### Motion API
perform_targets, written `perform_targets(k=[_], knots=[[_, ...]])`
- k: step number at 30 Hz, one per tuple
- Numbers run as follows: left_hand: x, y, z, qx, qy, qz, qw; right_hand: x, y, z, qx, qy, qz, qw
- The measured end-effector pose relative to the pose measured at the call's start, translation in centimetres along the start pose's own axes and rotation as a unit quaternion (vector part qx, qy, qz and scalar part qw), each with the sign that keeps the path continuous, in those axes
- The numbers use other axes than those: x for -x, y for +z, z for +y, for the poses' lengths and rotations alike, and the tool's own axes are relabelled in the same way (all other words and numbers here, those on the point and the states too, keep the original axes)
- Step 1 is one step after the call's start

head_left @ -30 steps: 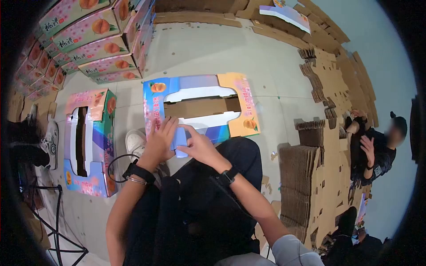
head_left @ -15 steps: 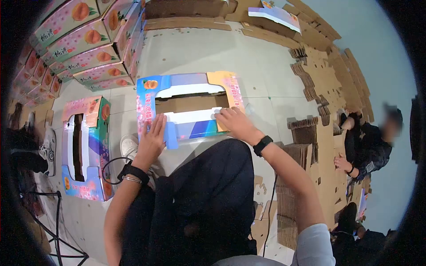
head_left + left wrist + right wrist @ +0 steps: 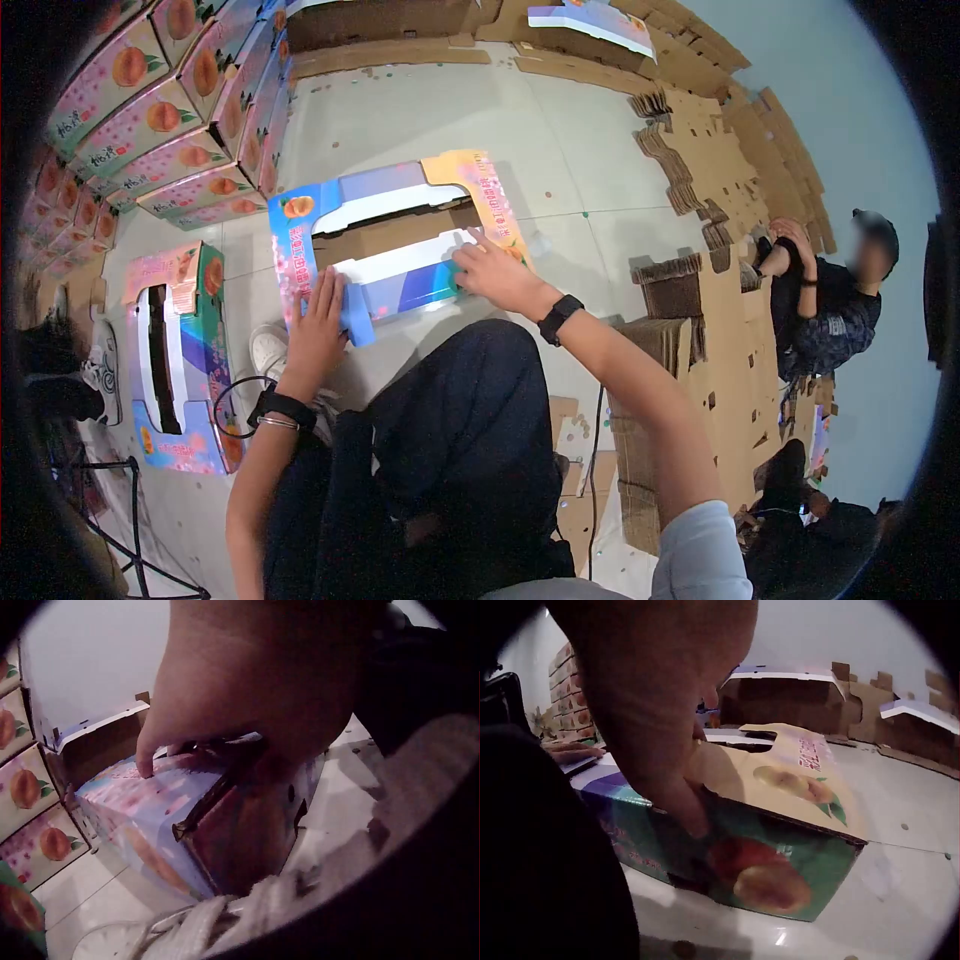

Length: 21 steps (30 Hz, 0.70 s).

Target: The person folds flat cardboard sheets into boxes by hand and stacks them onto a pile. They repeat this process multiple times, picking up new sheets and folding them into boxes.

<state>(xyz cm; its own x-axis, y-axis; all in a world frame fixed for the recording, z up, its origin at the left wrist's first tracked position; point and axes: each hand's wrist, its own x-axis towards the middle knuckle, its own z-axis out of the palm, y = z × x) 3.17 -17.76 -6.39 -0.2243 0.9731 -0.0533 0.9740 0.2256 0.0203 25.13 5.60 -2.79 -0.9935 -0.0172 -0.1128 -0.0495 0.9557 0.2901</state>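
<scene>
A colourful printed cardboard fruit box (image 3: 415, 285) sits on the floor in front of my knees, with a long opening in its top. My left hand (image 3: 318, 330) rests with straight fingers on the blue near-left corner, beside a blue flap (image 3: 358, 318) that sticks out past the near side. At the near-right corner, my right hand (image 3: 500, 278) grips the edge of the box. In the right wrist view its thumb (image 3: 694, 817) lies against the green side wall, while the other fingers reach over the yellow top towards the opening and are partly hidden.
A similar box (image 3: 182, 365) stands to the left, near a shoe (image 3: 100, 370) and a black tripod (image 3: 135, 520). Stacked peach boxes (image 3: 160, 120) rise at the back left. Flat cardboard piles (image 3: 700, 400) line the right, where another person (image 3: 830, 300) sits.
My right hand has left the blue flap it pinched and moved right to the box's yellow corner. The left hand stays at the blue corner. The whole view has shifted and the box appears further left.
</scene>
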Motion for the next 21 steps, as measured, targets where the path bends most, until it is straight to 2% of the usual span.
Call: perform_targets(k=[1,3,4,6,7,9,11,13,14,16,17,19,20,21], knots=[[0.0,-0.1,0.2,0.023,-0.005,-0.018,1.000,0.5,-0.3,0.1,-0.001,-0.001,-0.005,1.000],[0.1,0.1,0.0,0.018,0.007,-0.005,1.000,1.1,-1.0,0.3,-0.144,0.034,0.025,0.989],[0.3,0.2,-0.3,0.008,0.019,0.009,1.000,1.4,-1.6,0.2,-0.146,0.028,0.024,0.989],[0.2,0.6,-0.5,0.021,0.025,0.010,0.999,2.3,-2.6,0.2,-0.247,0.107,0.050,0.962],[0.1,0.7,-0.4,0.035,0.037,0.014,0.999,2.6,-2.4,0.1,-0.249,0.102,0.048,0.962],[-0.1,0.8,-0.1,0.023,0.036,0.012,0.999,3.0,-1.9,0.2,-0.348,0.183,0.012,0.919],[-0.1,1.1,0.1,0.021,0.056,0.002,0.998,2.4,-1.0,0.7,-0.332,0.181,-0.014,0.926],[0.0,1.4,0.0,0.009,0.059,0.015,0.998,1.0,0.1,2.1,-0.278,0.194,0.062,0.939],[0.1,1.5,0.0,-0.005,0.063,0.028,0.998,-0.1,0.4,3.2,-0.279,0.190,0.060,0.939],[0.1,1.9,0.0,-0.001,0.061,0.038,0.997,-2.8,0.9,5.7,-0.184,0.272,0.115,0.937],[0.1,1.9,0.0,-0.002,0.063,0.050,0.997,-3.6,2.1,6.7,-0.184,0.267,0.115,0.939],[0.3,1.7,0.0,-0.009,0.062,0.058,0.996,-5.9,4.1,7.8,-0.092,0.258,0.112,0.955],[0.3,1.6,-0.2,-0.016,0.067,0.064,0.996,-7.1,4.4,7.7,-0.083,0.277,0.059,0.955],[0.4,1.8,-0.2,-0.015,0.054,0.064,0.996,-8.0,4.8,7.8,-0.084,0.265,0.060,0.959]])
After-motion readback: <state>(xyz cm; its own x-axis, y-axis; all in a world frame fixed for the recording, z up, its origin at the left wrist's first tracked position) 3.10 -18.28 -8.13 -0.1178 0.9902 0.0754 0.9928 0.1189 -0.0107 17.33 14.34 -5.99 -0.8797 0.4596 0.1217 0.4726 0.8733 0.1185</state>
